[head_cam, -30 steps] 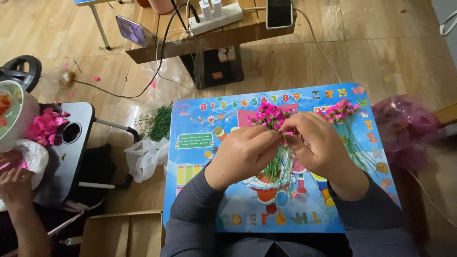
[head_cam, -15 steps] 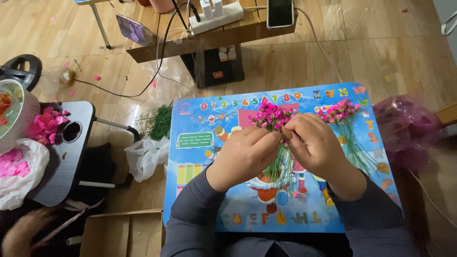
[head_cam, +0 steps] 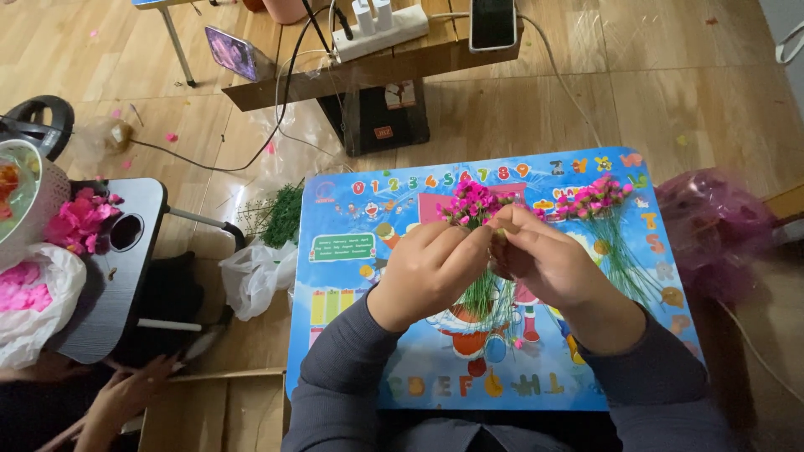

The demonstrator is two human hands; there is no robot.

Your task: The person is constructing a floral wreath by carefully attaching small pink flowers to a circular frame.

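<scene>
A: Head view, item one: left hand (head_cam: 423,272) and right hand (head_cam: 548,264), fingertips meeting over the middle of the blue picture-printed desk (head_cam: 352,335). State of each grip?

B: Both closed narrow, pinching the same bunch of pink artificial flowers (head_cam: 471,201). Blooms sit at 12 o'clock from the fingers; thin green stems (head_cam: 484,295) hang toward 6 o'clock beneath the palms. Long axis runs 12 to 6. Neither hand is nearer; they share the pinch point.

A: Item two, neighbours?

B: Second pink bunch (head_cam: 596,197) lying on the desk at 2 o'clock from the right hand, stems trailing toward 5, just beside that wrist, the only thing crowding it. Crumpled pink-tinted plastic bag (head_cam: 716,226) at 3 o'clock, off the desk edge.

A: Item three, the left side?

B: Green sprigs (head_cam: 280,216) and white bag (head_cam: 255,272) on the floor at 9 o'clock. Farther out, a dark side table (head_cam: 117,285) with pink petals (head_cam: 77,222); another person's hand (head_cam: 126,398) at 8 o'clock, well apart.
</scene>
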